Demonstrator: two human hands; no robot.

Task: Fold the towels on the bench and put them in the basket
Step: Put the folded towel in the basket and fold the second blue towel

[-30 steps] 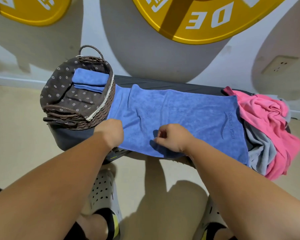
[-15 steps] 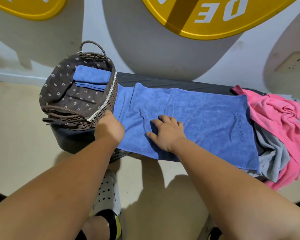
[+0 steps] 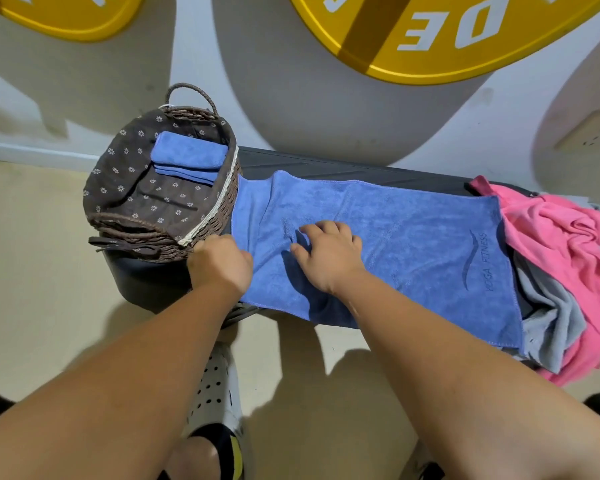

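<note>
At the left end of the counter point(image 3: 326, 164) the basket point(image 3: 219, 216) is sitting with one folded towel point(image 3: 187, 150) already lying inside against its far wall, so the task is partly done. Just beside the basket's wall the left hand point(image 3: 220, 261) is curling down over the left edge of the blue towel point(image 3: 413, 244), which is lying spread lengthwise along the counter with its near edge hanging over the front. The fingertips are hidden, so the hand is only apparently pinching that edge. A little to the right, the right hand point(image 3: 329, 254) is pressing on the cloth with fingers spread and flat, beside a ripple running toward the far edge. The step in hand looks like flattening before the first fold. To do it well, the person should be sweeping the flat palm rightward toward the printed end while the left hand is anchoring the edge, so the cloth is stretching rather than bunching. The fold should then be bringing corner onto corner with edges matching. At the far right the pink towel point(image 3: 551, 233) and the grey towel point(image 3: 551, 317) are lying crumpled against the blue towel's right end, and the sweep should be stopping short of them so neither is pushed off the counter.
</note>
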